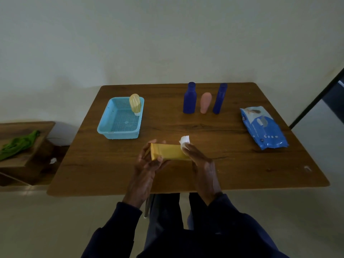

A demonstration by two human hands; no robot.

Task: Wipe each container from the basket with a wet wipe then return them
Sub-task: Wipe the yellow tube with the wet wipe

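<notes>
The yellow container (168, 151) lies sideways, stretching from one hand to the other. The left hand (147, 164) grips its left end. The right hand (199, 159) holds the wet wipe (184, 140) against its right end, so I think the next rub goes leftward along it. The basket (104, 127) sits ahead of the left hand. The wipes pack (264, 127) lies out past the right hand, and its writing is too blurry to read.

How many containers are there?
5: pale yellow tube in the basket; wide blue bottle, pink tube, slim blue bottle standing far side; yellow container in the left hand, right hand holds a wipe.
</notes>
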